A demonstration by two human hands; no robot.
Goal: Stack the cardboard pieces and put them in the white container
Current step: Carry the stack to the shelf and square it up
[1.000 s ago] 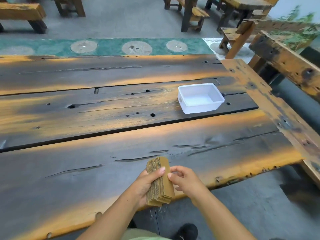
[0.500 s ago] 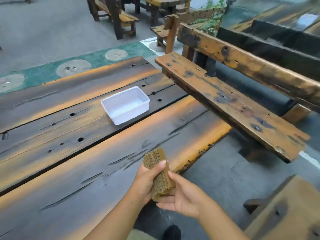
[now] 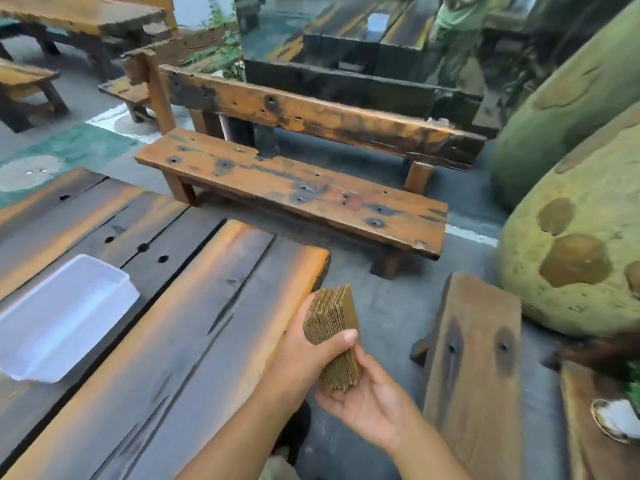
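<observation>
A thick stack of brown corrugated cardboard pieces [image 3: 334,327] is held upright just past the table's right corner, over the floor. My left hand [image 3: 304,355] wraps the stack from the left with its thumb across the front edge. My right hand [image 3: 367,400] cups the stack from below and the right, palm up. The white container [image 3: 62,320] stands empty on the dark wooden table [image 3: 194,341], far to the left of the stack and partly cut off by the frame edge.
A long wooden bench [image 3: 294,192] with a backrest [image 3: 322,116] stands beyond the table's right end. A shorter bench plank [image 3: 474,372] lies to the right of my hands. Large green mottled round forms [image 3: 575,258] fill the right side.
The view has swung to the right, so the container slid to the left edge. The stack moved off the table's edge, and my right hand dropped from the side to under it.
</observation>
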